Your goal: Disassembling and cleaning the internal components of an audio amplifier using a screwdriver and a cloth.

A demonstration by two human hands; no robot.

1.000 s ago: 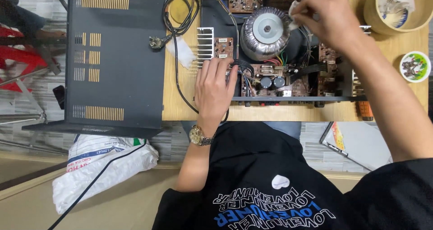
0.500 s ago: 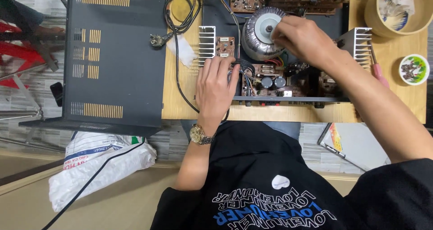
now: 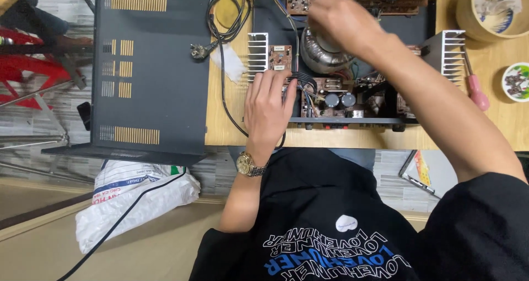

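Note:
An opened amplifier chassis (image 3: 352,120) lies on the wooden table (image 3: 226,132), with circuit boards, capacitors and a round toroidal transformer (image 3: 325,52) inside. My left hand (image 3: 268,107) rests flat on the chassis' left front corner, fingers near a small brown circuit board (image 3: 280,57) and a finned heat sink (image 3: 257,52). It holds nothing. My right hand (image 3: 341,22) hovers over the transformer's top with fingers curled downward; whether it pinches anything is hidden.
The removed dark metal cover (image 3: 149,71) lies left of the chassis. A black power cord (image 3: 226,16) coils beside it. A pink-handled screwdriver (image 3: 475,88), a second heat sink (image 3: 452,49), a bowl (image 3: 490,11) and a small round dish (image 3: 517,81) sit at right. A white bag (image 3: 132,198) lies on the floor.
My right hand moved left from the chassis' far right to above the transformer. My left hand stayed put on the chassis corner.

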